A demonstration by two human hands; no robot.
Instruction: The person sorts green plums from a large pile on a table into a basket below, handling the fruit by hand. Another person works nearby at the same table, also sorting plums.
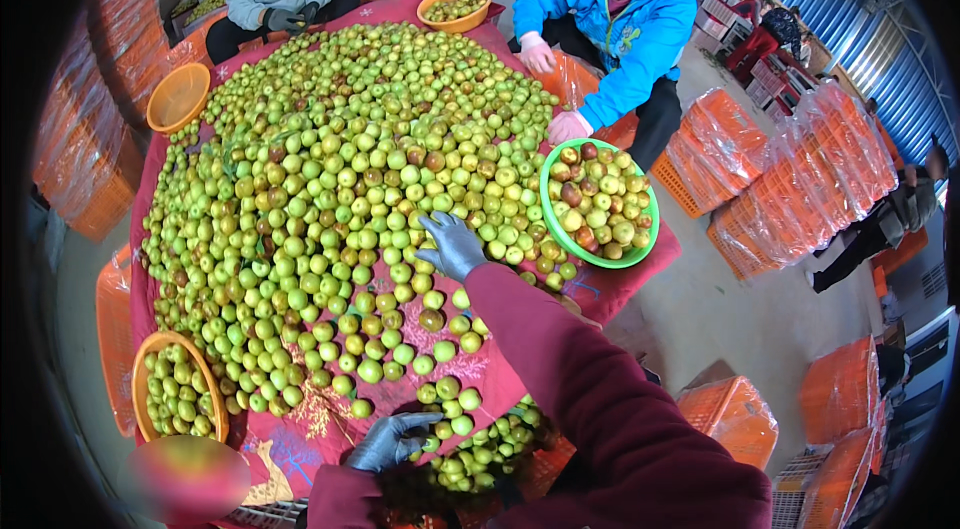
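A wide heap of green and reddish-brown jujube fruits [337, 176] covers a table spread with a patterned red cloth [637, 285]. My right hand [452, 245], in a grey glove, reaches into the middle of the heap with its fingers spread on the fruits. Near the table's front edge, my left hand [394, 441], gloved alike, is partly curled beside a few fruits; whether it grips one is unclear. Just below that edge, more fruits [487, 454] lie in an orange crate [551, 465], partly hidden by my right sleeve.
A green basin [655, 217] of redder fruits stands at the right, orange basins [217, 409] of fruits at front left and far edge, another [178, 97] at left. Two people sit across, one in a blue jacket [645, 33]. Plastic-wrapped orange crates [802, 184] stand around.
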